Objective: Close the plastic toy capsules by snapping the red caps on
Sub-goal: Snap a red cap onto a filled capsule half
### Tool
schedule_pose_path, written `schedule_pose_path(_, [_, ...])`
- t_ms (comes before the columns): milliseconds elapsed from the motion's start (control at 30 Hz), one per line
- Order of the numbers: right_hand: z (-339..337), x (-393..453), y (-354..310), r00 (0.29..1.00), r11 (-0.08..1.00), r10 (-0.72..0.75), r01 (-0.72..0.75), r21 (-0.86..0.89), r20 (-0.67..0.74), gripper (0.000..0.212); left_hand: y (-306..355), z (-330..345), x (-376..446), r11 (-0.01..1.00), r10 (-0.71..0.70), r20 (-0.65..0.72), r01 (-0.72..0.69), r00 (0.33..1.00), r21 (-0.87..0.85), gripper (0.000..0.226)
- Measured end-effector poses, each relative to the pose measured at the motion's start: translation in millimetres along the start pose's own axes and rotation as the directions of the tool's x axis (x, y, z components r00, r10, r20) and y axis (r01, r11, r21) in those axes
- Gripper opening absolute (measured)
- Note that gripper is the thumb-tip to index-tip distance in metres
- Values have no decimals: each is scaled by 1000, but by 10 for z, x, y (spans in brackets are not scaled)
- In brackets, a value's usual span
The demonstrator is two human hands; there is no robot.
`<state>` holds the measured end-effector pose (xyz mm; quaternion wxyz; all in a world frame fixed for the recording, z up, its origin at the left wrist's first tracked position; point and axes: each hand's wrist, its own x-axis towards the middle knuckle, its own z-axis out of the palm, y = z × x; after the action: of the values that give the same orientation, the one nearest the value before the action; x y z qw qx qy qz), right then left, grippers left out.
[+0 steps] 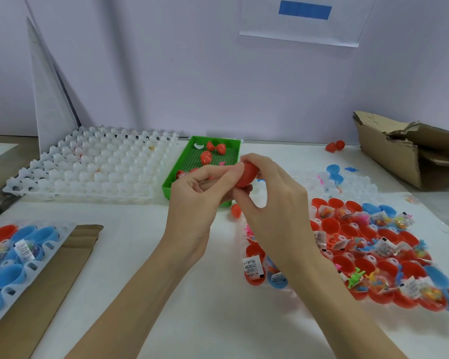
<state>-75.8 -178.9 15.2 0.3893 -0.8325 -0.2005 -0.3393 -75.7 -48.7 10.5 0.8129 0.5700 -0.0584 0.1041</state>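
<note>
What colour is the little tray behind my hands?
Green. The tray has a perforated floor, clearest in the head view.

Bare table (145, 268) between cardboard strip (62, 268), capsule tray (360, 255).

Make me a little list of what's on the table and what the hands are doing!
Hands: left hand and right hand hold one red capsule together above the table
Behind the hands: green tray with a few red pieces inside
Far left: white holder tray, mostly empty cups
Right: rack of open halves, red and blue, many with packaged toys
Near left: blue halves in another rack
Far right: torn cardboard box
</note>
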Motion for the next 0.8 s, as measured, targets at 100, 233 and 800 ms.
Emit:
schedule_pose_path(100, [8,3,-4,1000,1000,9,-10,4,25,31,-12,13,-10,1000,-22,-9,22,1000,5,25])
schedule_pose_path(233, [-6,5,2,997,1000,8,-7,-10,82,28,-25,0,-9,998,-36,-4,36,999,42,26])
schedule_pose_path(800, [-10,5,-2,985,998,53,-47,-35,162,59,-71,33,-27,909,280,21,-272,960,316,22])
